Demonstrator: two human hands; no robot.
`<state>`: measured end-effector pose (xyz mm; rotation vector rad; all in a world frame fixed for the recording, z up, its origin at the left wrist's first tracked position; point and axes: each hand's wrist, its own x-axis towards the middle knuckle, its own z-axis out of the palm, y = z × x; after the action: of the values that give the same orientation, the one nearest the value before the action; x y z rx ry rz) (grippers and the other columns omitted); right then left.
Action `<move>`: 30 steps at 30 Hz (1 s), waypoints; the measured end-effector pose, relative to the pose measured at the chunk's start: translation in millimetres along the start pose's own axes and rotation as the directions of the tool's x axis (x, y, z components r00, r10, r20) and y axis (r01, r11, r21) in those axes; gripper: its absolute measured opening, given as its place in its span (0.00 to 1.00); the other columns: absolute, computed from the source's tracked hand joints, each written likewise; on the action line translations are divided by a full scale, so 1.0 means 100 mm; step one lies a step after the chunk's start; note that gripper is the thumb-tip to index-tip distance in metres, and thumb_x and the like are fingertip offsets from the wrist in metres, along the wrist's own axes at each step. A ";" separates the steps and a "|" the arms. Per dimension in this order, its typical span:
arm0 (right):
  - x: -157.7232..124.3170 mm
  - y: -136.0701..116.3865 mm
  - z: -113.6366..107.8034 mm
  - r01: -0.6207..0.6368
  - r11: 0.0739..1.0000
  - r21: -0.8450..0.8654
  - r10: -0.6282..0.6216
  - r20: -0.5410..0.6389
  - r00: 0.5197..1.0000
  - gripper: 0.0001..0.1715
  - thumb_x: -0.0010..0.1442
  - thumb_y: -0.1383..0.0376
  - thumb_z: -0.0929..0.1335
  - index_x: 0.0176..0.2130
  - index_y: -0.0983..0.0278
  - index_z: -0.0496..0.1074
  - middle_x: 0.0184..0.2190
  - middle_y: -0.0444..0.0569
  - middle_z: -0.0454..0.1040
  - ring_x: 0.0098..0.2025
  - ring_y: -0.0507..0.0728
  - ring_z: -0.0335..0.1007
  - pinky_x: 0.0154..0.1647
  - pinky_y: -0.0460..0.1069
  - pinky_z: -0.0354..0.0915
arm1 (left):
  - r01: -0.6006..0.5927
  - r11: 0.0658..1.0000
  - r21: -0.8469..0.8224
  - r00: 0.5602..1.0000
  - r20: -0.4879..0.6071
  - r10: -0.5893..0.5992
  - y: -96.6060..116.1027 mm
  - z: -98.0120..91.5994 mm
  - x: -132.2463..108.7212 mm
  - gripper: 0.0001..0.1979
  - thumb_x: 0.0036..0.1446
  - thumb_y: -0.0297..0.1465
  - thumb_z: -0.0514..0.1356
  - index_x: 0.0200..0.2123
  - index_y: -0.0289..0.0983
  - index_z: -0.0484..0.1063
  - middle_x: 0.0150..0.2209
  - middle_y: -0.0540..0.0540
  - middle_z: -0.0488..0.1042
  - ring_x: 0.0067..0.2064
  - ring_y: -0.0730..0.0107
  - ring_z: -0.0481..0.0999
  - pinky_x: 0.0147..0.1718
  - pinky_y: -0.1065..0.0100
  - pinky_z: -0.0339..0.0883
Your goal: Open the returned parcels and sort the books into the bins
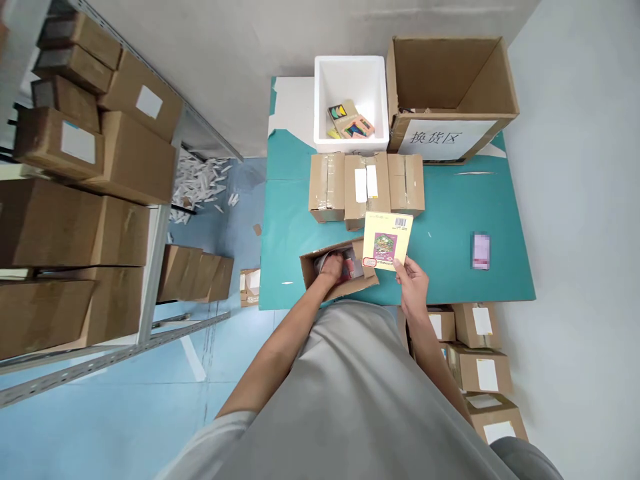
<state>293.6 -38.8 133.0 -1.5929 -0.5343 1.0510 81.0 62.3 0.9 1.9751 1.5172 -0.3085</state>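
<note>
My right hand (pixel 413 281) grips a thin pale-yellow book (pixel 403 241) by its lower right corner. A barcode and a purple picture show on its upright cover. To the left, my left hand (pixel 333 265) reaches into an open cardboard box (pixel 345 289) at the table's near edge. Its fingers are curled down among the contents, and what they hold, if anything, is hidden. Something red and pinkish (pixel 347 268) shows in the box beside my fingers, too covered to name. The book partly overlaps the box's right end.
Taped cartons (pixel 367 193) stand in a row behind the open box on the green table (pixel 450 213). Farther back are a white foam box (pixel 351 145) holding small packs and a large cardboard box (pixel 453 110). A blurred phone-like object (pixel 481 251) lies right. Shelves of cartons (pixel 125 160) stand left.
</note>
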 end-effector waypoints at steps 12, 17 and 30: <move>0.04 -0.30 0.27 -0.137 0.960 0.243 0.097 0.169 0.981 0.29 0.51 0.43 0.85 0.41 0.59 0.83 0.34 0.43 0.77 0.29 0.49 0.58 0.27 0.47 0.56 | 0.040 0.998 -0.048 0.986 -0.160 -0.048 0.12 -0.54 -0.86 0.13 0.76 0.28 0.58 0.57 0.37 0.78 0.59 0.33 0.81 0.56 0.48 0.86 0.54 0.56 0.78; -0.05 -0.41 0.32 -0.129 0.962 0.239 0.068 0.250 0.966 0.29 0.53 0.42 0.84 0.40 0.59 0.81 0.30 0.41 0.75 0.27 0.49 0.61 0.26 0.47 0.57 | -0.112 0.763 -0.637 0.878 -0.423 -0.224 0.01 -0.77 -1.24 0.11 0.76 0.41 0.60 0.51 0.41 0.75 0.50 0.39 0.86 0.50 0.53 0.87 0.49 0.59 0.79; -0.17 -0.42 0.23 0.076 0.995 0.064 -0.094 0.376 0.922 0.31 0.63 0.37 0.78 0.47 0.60 0.80 0.33 0.46 0.80 0.27 0.53 0.68 0.26 0.49 0.64 | -0.358 0.157 -0.920 0.863 -0.391 -0.320 0.59 -0.97 -1.35 0.33 0.66 0.58 0.67 0.60 0.39 0.83 0.58 0.37 0.85 0.55 0.51 0.86 0.47 0.60 0.82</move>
<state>273.6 -27.3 177.6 -1.3142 -0.8244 1.3046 76.1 5.6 167.3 0.8749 1.3142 1.1533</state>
